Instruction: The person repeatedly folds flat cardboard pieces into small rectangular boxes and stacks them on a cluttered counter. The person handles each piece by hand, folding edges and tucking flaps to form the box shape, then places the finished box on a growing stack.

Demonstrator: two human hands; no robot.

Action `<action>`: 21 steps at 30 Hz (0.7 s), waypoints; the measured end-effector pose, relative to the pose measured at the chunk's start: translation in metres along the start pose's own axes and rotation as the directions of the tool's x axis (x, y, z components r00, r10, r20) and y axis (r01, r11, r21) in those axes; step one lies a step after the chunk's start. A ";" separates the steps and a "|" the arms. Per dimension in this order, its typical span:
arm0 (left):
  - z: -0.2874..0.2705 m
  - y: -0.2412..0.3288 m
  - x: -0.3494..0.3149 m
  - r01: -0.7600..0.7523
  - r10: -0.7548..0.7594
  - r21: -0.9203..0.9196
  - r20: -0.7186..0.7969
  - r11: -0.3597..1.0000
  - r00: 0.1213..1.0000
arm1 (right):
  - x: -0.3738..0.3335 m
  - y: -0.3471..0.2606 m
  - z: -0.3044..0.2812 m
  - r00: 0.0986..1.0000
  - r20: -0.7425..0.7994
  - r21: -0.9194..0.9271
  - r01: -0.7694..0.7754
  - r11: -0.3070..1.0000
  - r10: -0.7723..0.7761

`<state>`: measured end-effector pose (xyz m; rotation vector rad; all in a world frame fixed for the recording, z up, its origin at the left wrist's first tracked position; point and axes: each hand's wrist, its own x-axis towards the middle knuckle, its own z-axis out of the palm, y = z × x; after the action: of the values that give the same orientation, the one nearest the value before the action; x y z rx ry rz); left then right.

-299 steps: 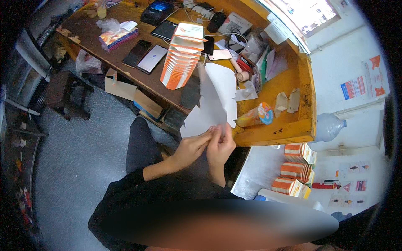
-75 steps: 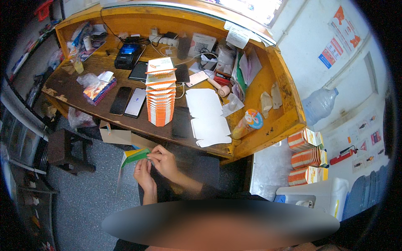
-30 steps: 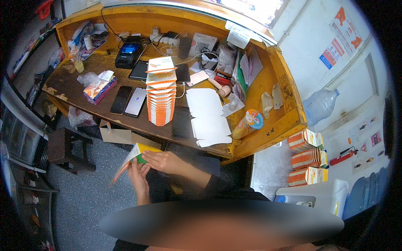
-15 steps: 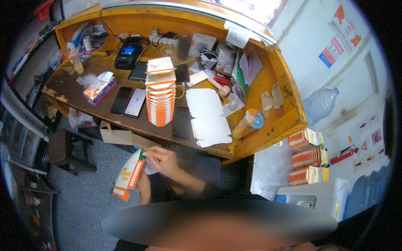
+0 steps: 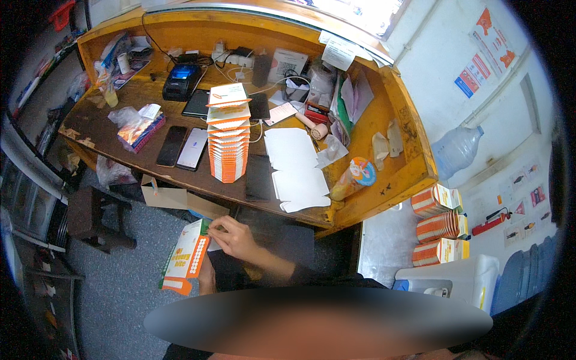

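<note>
A cluttered wooden desk (image 5: 414,174) is seen, with a tall stack of folded cartons (image 5: 228,144) standing among phones and white sheets (image 5: 294,168). Below its edge, one flat orange-and-white carton (image 5: 186,257) is pinched at its top corner by the right hand (image 5: 235,238); the left hand (image 5: 207,276) is closed on it from behind. It appears not yet shaped; many are already stacked.

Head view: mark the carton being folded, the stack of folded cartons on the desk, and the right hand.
folded carton (image 5: 186,255), head view, on its white and orange front panel.
stack of cartons (image 5: 228,144), head view, mid-height on the orange stack.
right hand (image 5: 235,237), head view, on the back of the hand.
</note>
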<state>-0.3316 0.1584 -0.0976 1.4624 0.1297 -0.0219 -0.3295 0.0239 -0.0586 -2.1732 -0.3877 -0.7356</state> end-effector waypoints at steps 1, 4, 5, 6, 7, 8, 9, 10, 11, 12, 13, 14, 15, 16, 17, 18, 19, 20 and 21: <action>0.002 0.001 0.000 0.064 -0.064 0.009 -0.032 0.998 0.997 | -0.001 0.001 -0.001 0.999 0.028 -0.038 0.030 0.999 -0.029; 0.007 0.001 0.002 -0.009 0.018 -0.340 0.022 0.940 1.000 | -0.004 -0.002 0.000 0.986 0.087 -0.069 0.149 0.986 -0.143; 0.007 0.001 0.007 -0.029 0.042 -0.347 0.031 0.937 0.999 | -0.004 -0.005 0.000 0.978 0.125 -0.074 0.180 0.981 -0.170; 0.006 0.000 0.009 -0.003 0.002 -0.238 -0.007 0.971 1.000 | -0.005 -0.009 -0.001 0.990 0.077 0.003 0.119 0.993 -0.119; 0.004 -0.001 0.012 0.002 -0.007 -0.160 -0.026 0.987 1.000 | -0.006 -0.014 -0.004 0.997 0.033 0.076 0.069 0.995 -0.072; 0.001 -0.002 0.014 -0.059 0.054 -0.127 -0.040 0.990 0.998 | -0.006 -0.019 -0.006 0.997 -0.049 0.161 0.067 0.985 -0.060; 0.001 -0.005 0.017 -0.183 0.192 0.156 -0.047 0.971 0.980 | -0.007 -0.023 -0.011 0.998 -0.063 0.189 0.016 0.982 -0.004; 0.000 -0.008 0.018 -0.328 0.332 0.311 0.043 0.892 0.942 | -0.006 -0.027 -0.014 1.000 -0.010 0.155 -0.006 0.988 0.008; 0.000 -0.010 0.019 -0.490 0.469 0.415 0.159 0.767 0.869 | -0.004 -0.029 -0.015 1.000 0.013 0.118 0.005 0.993 -0.006; 0.001 -0.012 0.019 -0.650 0.583 0.456 0.300 0.607 0.755 | -0.001 -0.031 -0.016 0.998 0.070 0.065 -0.008 0.998 0.004; 0.003 -0.014 0.019 -0.464 0.275 0.646 0.378 0.606 0.884 | 0.002 -0.032 -0.014 0.991 0.111 0.009 0.071 0.997 -0.071; 0.005 -0.014 0.019 -0.396 0.073 0.764 0.420 0.509 0.905 | 0.004 -0.032 -0.011 0.988 0.056 0.011 0.142 0.990 -0.142; 0.008 -0.013 0.015 -0.360 -0.062 0.813 0.433 0.458 0.899 | 0.006 -0.029 -0.008 0.986 0.051 0.026 0.159 0.987 -0.160; 0.012 -0.011 0.012 -0.328 -0.192 0.856 0.428 0.399 0.883 | 0.007 -0.027 -0.006 0.978 0.014 0.051 0.208 0.977 -0.209; 0.014 -0.007 0.009 -0.296 -0.221 0.830 0.437 0.473 0.872 | 0.006 -0.023 -0.005 0.977 -0.043 -0.020 0.209 0.978 -0.209; 0.016 -0.002 0.007 -0.189 -0.237 0.712 0.453 0.677 0.859 | 0.005 -0.017 -0.006 0.991 -0.003 -0.052 0.130 0.990 -0.131; 0.017 0.003 0.001 -0.067 -0.146 0.407 0.470 0.911 0.871 | 0.004 -0.010 -0.008 0.995 -0.024 -0.072 0.090 0.993 -0.092; 0.017 0.008 -0.003 0.097 -0.101 0.034 0.454 0.995 0.885 | 0.002 -0.003 -0.011 0.996 -0.064 -0.087 0.054 0.995 -0.060; 0.018 0.014 -0.002 0.063 0.019 -0.178 0.426 0.982 0.905 | 0.002 0.003 -0.013 0.994 -0.082 -0.100 0.059 0.993 -0.068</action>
<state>-0.3308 0.1417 -0.0821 1.2352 -0.2059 -0.3397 -0.3312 0.0119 -0.0524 -2.2204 -0.3854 -0.8959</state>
